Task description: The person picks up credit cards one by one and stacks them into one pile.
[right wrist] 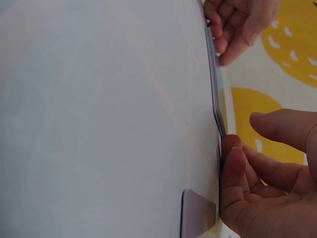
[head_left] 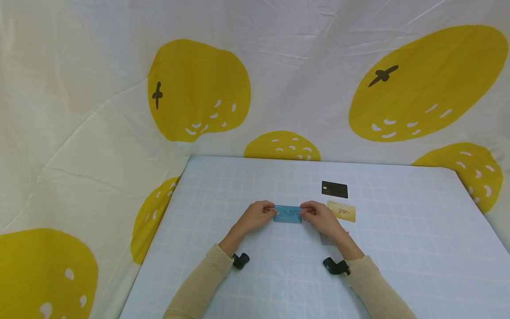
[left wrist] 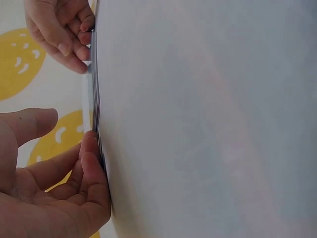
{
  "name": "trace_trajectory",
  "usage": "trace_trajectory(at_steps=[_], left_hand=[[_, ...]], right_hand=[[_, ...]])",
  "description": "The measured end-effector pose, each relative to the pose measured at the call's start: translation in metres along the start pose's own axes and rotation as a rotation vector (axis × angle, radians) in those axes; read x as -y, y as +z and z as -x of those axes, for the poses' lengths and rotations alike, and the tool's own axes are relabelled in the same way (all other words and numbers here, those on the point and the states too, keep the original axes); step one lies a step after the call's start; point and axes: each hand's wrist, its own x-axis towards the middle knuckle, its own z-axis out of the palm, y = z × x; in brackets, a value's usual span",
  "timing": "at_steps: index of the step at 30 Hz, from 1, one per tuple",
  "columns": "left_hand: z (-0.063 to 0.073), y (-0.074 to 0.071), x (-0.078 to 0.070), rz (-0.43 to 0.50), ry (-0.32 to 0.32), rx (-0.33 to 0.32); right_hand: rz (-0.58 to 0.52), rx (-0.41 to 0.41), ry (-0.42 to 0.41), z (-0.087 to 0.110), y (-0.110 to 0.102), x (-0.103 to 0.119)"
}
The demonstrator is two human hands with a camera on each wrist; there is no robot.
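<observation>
Blue VIP card (head_left: 287, 213) sits between your hands, just left of the gold card (head_left: 341, 211). Your left hand (head_left: 255, 217) grips one end with curled fingers, your right hand (head_left: 322, 218) the other. Looks like a two-ended hold, maybe squaring edges — next move calls for even finger pressure from both sides, no bending. Black card (head_left: 334, 189) lies beyond the gold card; grey card (head_left: 326, 240) is on its near side, partly under your right forearm. Head view gives you the VIP print but only one face. Wrist views give the edge: several thin layers, so likely stacked cards — count unclear. They also show both thumbs standing clear.
</observation>
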Motion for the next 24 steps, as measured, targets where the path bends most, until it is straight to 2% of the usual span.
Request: trace_trajectory(at_steps=[18, 24], left_hand=[[0.0012, -0.0024, -0.0008, 0.02, -0.012, -0.001], [-0.0035, -0.0046, -0.0079, -0.01, 0.002, -0.023]], right_hand=[[-0.016, 0.004, 0.008, -0.0008, 0.0005, 0.0018], [-0.011, -0.001, 0.007, -0.0005, -0.0011, 0.0024]])
